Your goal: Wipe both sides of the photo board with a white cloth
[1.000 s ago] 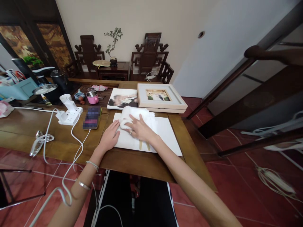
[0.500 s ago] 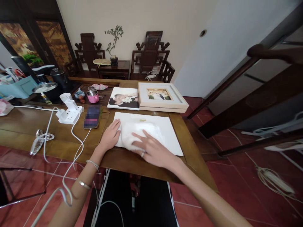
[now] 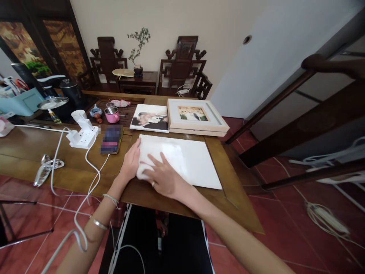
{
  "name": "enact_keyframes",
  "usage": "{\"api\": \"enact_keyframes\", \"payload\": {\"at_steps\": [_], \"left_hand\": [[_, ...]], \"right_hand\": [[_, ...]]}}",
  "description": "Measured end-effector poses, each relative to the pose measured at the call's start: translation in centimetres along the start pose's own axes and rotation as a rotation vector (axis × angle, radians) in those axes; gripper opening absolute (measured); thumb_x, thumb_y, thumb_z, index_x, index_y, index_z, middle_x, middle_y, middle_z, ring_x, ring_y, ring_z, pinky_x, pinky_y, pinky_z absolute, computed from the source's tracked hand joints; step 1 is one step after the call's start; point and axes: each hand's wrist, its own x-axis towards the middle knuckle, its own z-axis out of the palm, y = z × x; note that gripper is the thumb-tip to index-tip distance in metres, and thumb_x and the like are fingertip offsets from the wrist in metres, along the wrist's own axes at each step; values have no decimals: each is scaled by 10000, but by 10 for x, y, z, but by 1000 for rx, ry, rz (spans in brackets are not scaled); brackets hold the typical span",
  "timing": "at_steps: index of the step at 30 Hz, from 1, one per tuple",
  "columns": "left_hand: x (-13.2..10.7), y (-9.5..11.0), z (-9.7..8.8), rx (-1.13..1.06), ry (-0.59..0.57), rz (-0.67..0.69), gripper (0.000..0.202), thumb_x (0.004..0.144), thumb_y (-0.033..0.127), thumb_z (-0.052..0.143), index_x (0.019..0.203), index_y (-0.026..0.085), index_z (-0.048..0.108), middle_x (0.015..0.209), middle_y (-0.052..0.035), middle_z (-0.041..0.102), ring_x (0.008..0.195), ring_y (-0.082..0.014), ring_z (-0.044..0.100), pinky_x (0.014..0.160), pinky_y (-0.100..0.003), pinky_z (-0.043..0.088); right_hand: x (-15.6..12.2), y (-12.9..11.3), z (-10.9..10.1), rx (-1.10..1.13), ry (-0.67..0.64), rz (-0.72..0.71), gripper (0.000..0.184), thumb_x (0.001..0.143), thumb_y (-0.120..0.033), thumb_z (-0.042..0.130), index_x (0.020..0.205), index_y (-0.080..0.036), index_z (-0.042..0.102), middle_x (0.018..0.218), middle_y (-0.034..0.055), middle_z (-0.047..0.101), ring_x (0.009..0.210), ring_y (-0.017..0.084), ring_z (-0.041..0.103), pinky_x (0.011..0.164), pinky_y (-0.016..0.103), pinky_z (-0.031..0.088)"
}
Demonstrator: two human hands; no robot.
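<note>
A white rectangular board [image 3: 199, 161] with a glossy surface lies flat on the wooden table. My left hand [image 3: 131, 159] rests along the board's left edge, fingers stretched out and close together, thumb side toward the board. Near the board's lower left corner, my right hand [image 3: 161, 173] presses on a bunched white cloth [image 3: 143, 171], fingers spread and slightly bent over it. Much of the cloth is hidden under that hand. A bright shine shows on the board beyond the fingers.
Behind the board lie a photo print [image 3: 149, 118] and a framed picture [image 3: 199, 114]. To the left are a phone [image 3: 111, 140] with its cable, a white power strip [image 3: 84, 137], a pink cup [image 3: 111, 114] and a clear hair claw [image 3: 47, 169]. The table's [image 3: 242, 205] right edge is close.
My right hand has moved left with the cloth, from the board's middle to its lower left corner. A small yellowish mark on the white surface no longer shows. My left hand has turned more onto its side.
</note>
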Motion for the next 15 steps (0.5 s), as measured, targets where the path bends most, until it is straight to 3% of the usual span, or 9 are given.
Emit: {"api": "enact_keyframes", "payload": {"at_steps": [4, 8, 11, 15], "left_hand": [[-1, 0, 3, 109, -97, -1, 517, 972, 375, 272, 1386, 103, 418, 1464, -127, 414, 1366, -214, 371, 1156, -404, 269], [-2, -6, 8, 234, -227, 33, 461, 954, 318, 325, 1349, 129, 470, 1464, -125, 411, 1384, -221, 338, 1154, -446, 258], [-2, -10, 9, 297, -265, 51, 462, 943, 283, 338, 1350, 104, 464, 1461, -150, 409, 1388, -232, 327, 1155, -464, 245], [-2, -11, 9, 330, -282, 79, 457, 924, 254, 366, 1339, 97, 477, 1444, -155, 435, 1385, -237, 334, 1156, -462, 247]], "right_hand": [[-42, -15, -17, 128, -43, -56, 312, 805, -81, 470, 1022, -250, 618, 1181, 25, 660, 1364, 259, 345, 1135, 568, 172], [-57, 9, -29, 100, -15, 54, 270, 892, -142, 413, 1033, -232, 625, 1190, 78, 651, 1303, 238, 443, 1132, 516, 245], [-43, 40, -28, 77, 53, 140, 276, 939, -206, 372, 1048, -232, 625, 1204, 63, 646, 1262, 257, 487, 1122, 513, 256], [5, 66, -22, 84, 146, 294, 309, 968, -289, 347, 1103, -215, 615, 1254, 60, 624, 1157, 288, 562, 1091, 507, 251]]}}
